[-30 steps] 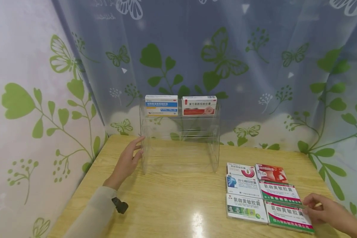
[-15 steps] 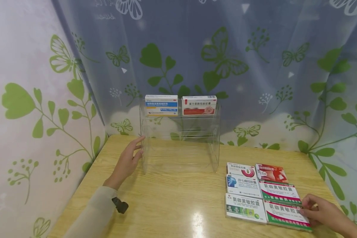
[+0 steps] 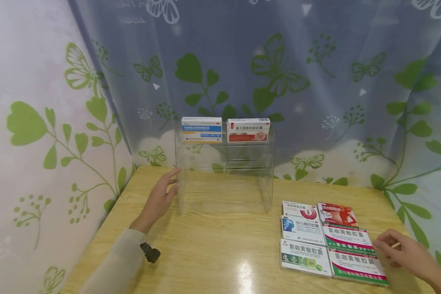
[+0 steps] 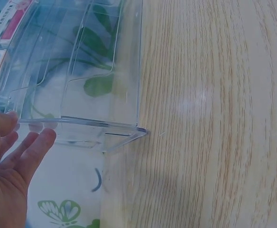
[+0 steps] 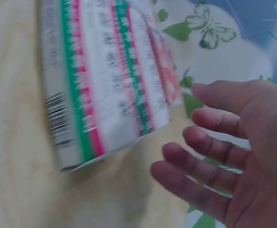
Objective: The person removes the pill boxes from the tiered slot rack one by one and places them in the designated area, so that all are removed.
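My left hand (image 3: 161,196) touches the left side of a clear plastic display rack (image 4: 88,95), fingers fairly straight and thumb apart from them. On the rack's top tier stand a blue-and-white medicine box (image 3: 202,130) and a red-and-white medicine box (image 3: 248,130). At the right of the table, my right hand (image 3: 400,251) is beside the laid-out medicine boxes, its fingers loosely bent with nothing between them. Nearest to it are two green-and-magenta boxes, the upper one (image 3: 347,239) and the lower one (image 3: 356,267). The right wrist view shows a gap between fingertips and boxes.
A red box (image 3: 338,214) lies behind the green-and-magenta ones. The left column holds a box with a pink swirl (image 3: 308,211), one with a blue head picture (image 3: 302,230) and one with a green strip (image 3: 305,258). Patterned curtains (image 3: 220,61) edge the wooden table (image 3: 206,253).
The lower green-and-magenta box and the green-strip box shifted slightly left under my right hand, which has since drawn back from them. My left hand stays at the rack.
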A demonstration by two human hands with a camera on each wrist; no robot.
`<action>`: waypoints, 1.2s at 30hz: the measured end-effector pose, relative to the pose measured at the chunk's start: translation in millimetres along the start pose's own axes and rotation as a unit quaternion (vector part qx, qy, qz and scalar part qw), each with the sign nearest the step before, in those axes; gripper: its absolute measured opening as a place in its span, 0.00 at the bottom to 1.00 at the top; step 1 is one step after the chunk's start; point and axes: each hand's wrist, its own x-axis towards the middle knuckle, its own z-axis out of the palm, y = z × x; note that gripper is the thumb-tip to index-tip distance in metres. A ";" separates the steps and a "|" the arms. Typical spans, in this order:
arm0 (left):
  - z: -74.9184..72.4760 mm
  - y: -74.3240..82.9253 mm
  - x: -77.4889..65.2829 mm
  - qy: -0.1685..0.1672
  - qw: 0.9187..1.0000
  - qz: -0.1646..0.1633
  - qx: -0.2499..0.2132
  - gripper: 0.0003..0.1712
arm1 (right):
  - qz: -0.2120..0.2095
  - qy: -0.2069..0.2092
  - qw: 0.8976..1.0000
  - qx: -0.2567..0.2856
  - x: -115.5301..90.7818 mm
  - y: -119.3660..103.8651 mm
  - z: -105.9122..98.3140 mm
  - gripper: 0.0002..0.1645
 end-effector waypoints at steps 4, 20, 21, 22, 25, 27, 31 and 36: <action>1.1 -1.2 0.1 0.003 1.000 0.002 0.002 0.34 | -0.054 0.053 0.997 -0.008 8.9 -19.1 -15.3 0.32; 2.9 -3.4 -2.0 -0.006 1.000 -0.005 0.000 0.34 | -0.195 0.204 0.959 -0.014 66.1 -145.0 -53.2 0.28; 3.0 -3.4 -2.3 -0.007 1.000 -0.008 0.000 0.34 | -0.197 0.204 0.959 -0.008 70.0 -154.2 -54.9 0.29; 3.2 -3.4 -2.4 -0.007 1.000 -0.009 -0.001 0.34 | -0.196 0.201 0.960 0.000 73.9 -163.3 -56.4 0.30; 3.4 -3.2 -2.3 -0.009 1.000 -0.007 -0.005 0.34 | -0.208 0.202 0.957 0.022 85.5 -188.7 -58.8 0.31; 3.3 -3.2 -2.0 -0.011 1.000 -0.004 -0.007 0.34 | -0.217 0.206 0.954 0.027 92.4 -205.4 -59.1 0.31; 1.9 -2.7 -2.2 -0.013 1.000 0.000 -0.006 0.34 | -0.250 0.204 0.945 0.051 104.3 -240.1 -58.5 0.31; 0.0 -2.7 -2.1 -0.007 1.000 0.004 0.000 0.35 | -0.282 0.198 0.936 0.073 118.0 -283.2 -60.2 0.30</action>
